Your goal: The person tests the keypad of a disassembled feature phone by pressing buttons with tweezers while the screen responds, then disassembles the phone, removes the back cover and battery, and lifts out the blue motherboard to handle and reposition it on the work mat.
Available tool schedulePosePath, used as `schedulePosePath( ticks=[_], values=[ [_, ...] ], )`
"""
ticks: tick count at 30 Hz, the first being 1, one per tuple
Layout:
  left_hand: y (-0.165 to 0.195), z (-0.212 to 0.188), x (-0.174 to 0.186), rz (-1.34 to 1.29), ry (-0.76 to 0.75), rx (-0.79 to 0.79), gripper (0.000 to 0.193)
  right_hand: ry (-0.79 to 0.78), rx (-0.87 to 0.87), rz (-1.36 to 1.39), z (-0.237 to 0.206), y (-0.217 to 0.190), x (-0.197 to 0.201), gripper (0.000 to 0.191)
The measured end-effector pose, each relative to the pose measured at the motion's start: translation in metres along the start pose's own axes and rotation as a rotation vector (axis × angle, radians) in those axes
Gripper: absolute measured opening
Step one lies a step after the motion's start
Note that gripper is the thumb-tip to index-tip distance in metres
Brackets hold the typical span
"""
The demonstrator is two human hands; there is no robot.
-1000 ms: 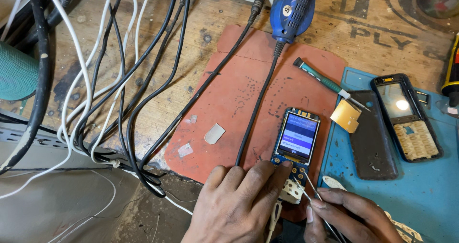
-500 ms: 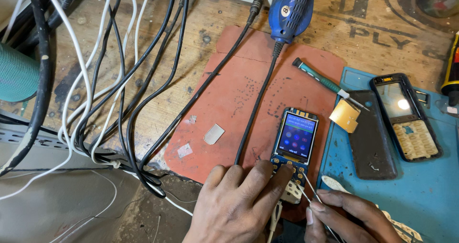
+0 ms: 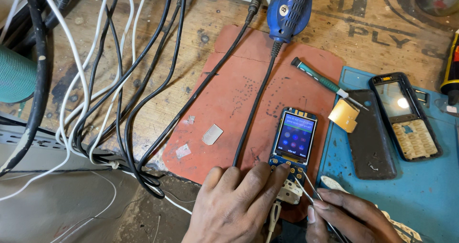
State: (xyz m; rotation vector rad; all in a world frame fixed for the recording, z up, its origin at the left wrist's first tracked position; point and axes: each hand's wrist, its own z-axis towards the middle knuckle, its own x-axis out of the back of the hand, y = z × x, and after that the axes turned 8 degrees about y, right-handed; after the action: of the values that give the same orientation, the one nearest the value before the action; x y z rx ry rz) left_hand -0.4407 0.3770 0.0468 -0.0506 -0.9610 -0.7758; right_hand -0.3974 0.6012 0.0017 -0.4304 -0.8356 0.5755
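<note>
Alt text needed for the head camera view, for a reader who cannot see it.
Left hand steadies a bare phone board with a lit screen on a red mat, while the right hand touches tweezers to its lower end. A phone housing lies on a blue mat.
</note>
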Motion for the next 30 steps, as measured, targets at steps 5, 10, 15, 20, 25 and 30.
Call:
schedulePosePath(
  ticks=[5,10,15,20,25,30],
  values=[
    [0.0,0.0,0.0,-0.004,-0.011,0.002,0.053,-0.042,0.014,0.052,0.002,0.004,-0.001,0.028],
    [0.002,0.001,0.001,-0.034,-0.028,0.033,0.05,-0.048,0.02,0.045,0.001,-0.001,0.001,0.028],
    [0.003,0.001,0.003,-0.029,-0.026,0.026,0.049,-0.041,-0.023,0.046,0.001,-0.007,0.001,0.024],
    [0.002,0.0,0.002,-0.026,-0.026,0.026,0.05,0.007,-0.011,-0.031,0.0,-0.006,0.002,0.021],
    [0.002,-0.002,0.001,-0.021,-0.006,0.02,0.052,-0.015,-0.02,-0.052,-0.002,-0.001,0.004,0.021],
    [0.001,-0.001,-0.001,-0.001,-0.003,0.012,0.054,-0.029,-0.02,-0.04,-0.004,0.006,0.003,0.02]
  ],
)
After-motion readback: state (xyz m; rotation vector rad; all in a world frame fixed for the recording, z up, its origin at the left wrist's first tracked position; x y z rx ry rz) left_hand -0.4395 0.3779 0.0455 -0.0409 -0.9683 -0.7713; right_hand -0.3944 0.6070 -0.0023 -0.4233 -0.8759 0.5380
